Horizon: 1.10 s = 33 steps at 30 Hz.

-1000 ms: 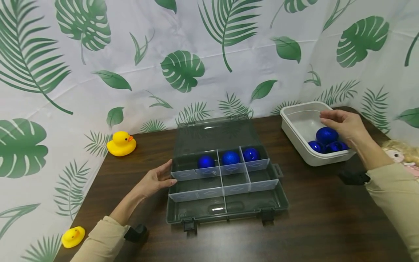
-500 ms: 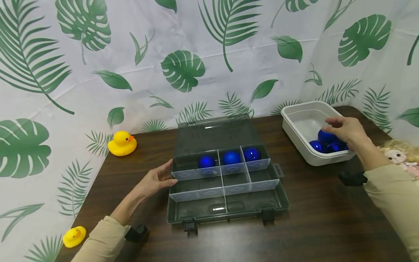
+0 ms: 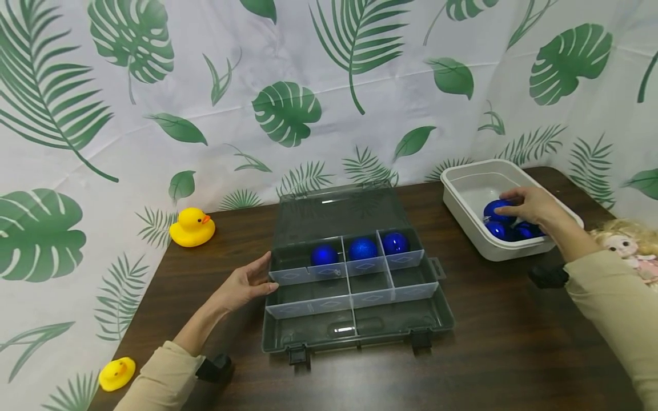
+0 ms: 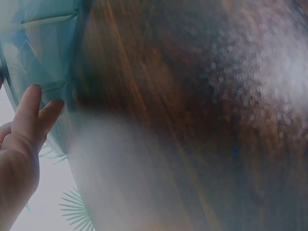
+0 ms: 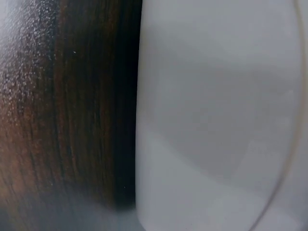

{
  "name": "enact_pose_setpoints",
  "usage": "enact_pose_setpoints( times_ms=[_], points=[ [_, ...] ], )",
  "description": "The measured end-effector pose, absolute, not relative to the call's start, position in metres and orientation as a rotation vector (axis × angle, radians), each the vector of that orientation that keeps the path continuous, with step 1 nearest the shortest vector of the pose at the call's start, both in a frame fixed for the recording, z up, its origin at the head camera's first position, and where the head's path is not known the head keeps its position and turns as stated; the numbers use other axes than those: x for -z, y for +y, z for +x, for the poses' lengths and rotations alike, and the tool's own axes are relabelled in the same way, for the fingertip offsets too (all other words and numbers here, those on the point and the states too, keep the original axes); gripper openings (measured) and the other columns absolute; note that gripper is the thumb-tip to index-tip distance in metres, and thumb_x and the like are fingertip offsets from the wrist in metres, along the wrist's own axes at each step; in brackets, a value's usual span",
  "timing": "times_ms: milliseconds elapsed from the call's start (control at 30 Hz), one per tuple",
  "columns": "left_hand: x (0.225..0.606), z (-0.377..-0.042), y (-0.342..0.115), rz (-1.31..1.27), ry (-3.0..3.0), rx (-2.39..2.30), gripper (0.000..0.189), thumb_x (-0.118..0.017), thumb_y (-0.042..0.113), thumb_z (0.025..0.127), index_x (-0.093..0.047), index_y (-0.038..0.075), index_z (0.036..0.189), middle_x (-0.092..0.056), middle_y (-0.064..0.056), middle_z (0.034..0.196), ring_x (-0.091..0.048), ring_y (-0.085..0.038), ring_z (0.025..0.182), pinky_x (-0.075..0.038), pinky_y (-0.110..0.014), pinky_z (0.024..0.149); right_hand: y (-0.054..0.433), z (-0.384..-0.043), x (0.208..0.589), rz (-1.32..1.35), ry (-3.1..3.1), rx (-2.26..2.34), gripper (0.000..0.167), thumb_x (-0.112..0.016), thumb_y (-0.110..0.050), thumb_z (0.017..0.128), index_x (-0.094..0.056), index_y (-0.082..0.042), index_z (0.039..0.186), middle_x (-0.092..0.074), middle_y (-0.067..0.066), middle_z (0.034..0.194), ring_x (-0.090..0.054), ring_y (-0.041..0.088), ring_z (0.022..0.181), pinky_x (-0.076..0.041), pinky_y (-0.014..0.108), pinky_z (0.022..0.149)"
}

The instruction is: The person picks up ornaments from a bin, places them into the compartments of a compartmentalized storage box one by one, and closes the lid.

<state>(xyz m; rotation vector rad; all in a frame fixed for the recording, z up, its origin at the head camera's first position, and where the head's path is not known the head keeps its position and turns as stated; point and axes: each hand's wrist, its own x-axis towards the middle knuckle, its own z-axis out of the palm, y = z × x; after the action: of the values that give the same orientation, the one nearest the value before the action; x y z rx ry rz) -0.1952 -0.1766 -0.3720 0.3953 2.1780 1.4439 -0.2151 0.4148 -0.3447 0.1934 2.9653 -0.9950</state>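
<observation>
My right hand (image 3: 537, 208) reaches into the white tub (image 3: 462, 225), thumb and fingers pinching a blue Christmas bauble (image 3: 492, 208) whose small silver cap shows. Below it lie more shiny blue baubles (image 3: 497, 230). My left hand (image 3: 243, 287) rests against the left side of a smoky clear divided box (image 3: 308, 326), its fingers loosely straight and the thumb at the edge. The back row of that box holds three blue baubles (image 3: 362, 249), one per compartment. Fingers of the left hand (image 4: 24, 139) show beside the box wall in the left wrist view; only the tub's wall (image 5: 207, 120) fills the right one.
The divided box's lid (image 3: 339, 214) lies open toward the back, and its black latches (image 3: 298, 355) hang at the front. Two yellow rubber ducks, one large (image 3: 192, 227) and one small (image 3: 117, 374), sit at left. A blond doll (image 3: 624, 245) lies at right, by the right forearm.
My right hand has lowered and moved left into the tub, closing on the top bauble, which has shifted slightly left. The left hand stays in place at the box.
</observation>
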Motion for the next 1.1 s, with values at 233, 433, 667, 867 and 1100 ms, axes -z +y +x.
enact_pose_setpoints(
  times_ms=[233, 433, 667, 867, 1100],
  points=[
    [0.373, -0.194, -0.178, 0.392, 2.178, -1.444, 0.085, -0.067, 0.017, 0.088, -0.013, 0.005, 0.151, -0.01, -0.02, 0.156, -0.027, -0.043, 0.137, -0.029, -0.051, 0.107, 0.41, -0.212, 0.341, 0.321, 2.944, 1.095, 0.067, -0.057, -0.036, 0.092, -0.038, 0.012, 0.135, -0.04, 0.041, 0.129, -0.041, 0.052, 0.118, -0.037, 0.06, 0.096],
    [0.373, -0.194, -0.179, 0.412, 2.167, -1.456, 0.084, -0.067, 0.016, 0.088, -0.012, 0.003, 0.151, -0.01, -0.021, 0.156, -0.027, -0.043, 0.137, -0.03, -0.05, 0.106, 0.394, -0.206, 0.324, 0.37, 2.9, 1.309, 0.082, -0.052, -0.054, 0.089, -0.034, 0.006, 0.141, -0.038, 0.035, 0.136, -0.046, 0.04, 0.119, -0.038, 0.051, 0.103],
    [0.372, -0.196, -0.178, 0.418, 2.167, -1.453, 0.085, -0.067, 0.018, 0.088, -0.012, 0.005, 0.151, -0.01, -0.019, 0.157, -0.027, -0.042, 0.137, -0.029, -0.05, 0.107, 0.351, -0.205, 0.306, 0.201, 2.636, 1.885, 0.043, -0.062, -0.034, 0.088, -0.048, -0.015, 0.124, -0.049, -0.006, 0.108, -0.054, -0.011, 0.085, -0.049, 0.007, 0.074],
    [0.373, -0.196, -0.179, 0.403, 2.169, -1.457, 0.085, -0.067, 0.017, 0.088, -0.012, 0.005, 0.151, -0.01, -0.018, 0.157, -0.026, -0.042, 0.137, -0.029, -0.051, 0.107, 0.289, -0.196, 0.298, 0.061, 2.465, 1.844, 0.062, -0.056, -0.034, 0.093, -0.033, -0.006, 0.143, -0.038, 0.012, 0.135, -0.05, 0.009, 0.111, -0.044, 0.024, 0.098],
    [0.374, -0.197, -0.18, 0.428, 2.175, -1.458, 0.085, -0.067, 0.017, 0.088, -0.012, 0.003, 0.151, -0.01, -0.021, 0.156, -0.025, -0.043, 0.137, -0.029, -0.052, 0.107, 0.222, -0.175, 0.3, -0.025, 2.197, 1.89, 0.06, -0.061, -0.025, 0.093, -0.035, 0.001, 0.141, -0.034, 0.022, 0.143, -0.04, 0.035, 0.129, -0.037, 0.041, 0.104]
  ],
)
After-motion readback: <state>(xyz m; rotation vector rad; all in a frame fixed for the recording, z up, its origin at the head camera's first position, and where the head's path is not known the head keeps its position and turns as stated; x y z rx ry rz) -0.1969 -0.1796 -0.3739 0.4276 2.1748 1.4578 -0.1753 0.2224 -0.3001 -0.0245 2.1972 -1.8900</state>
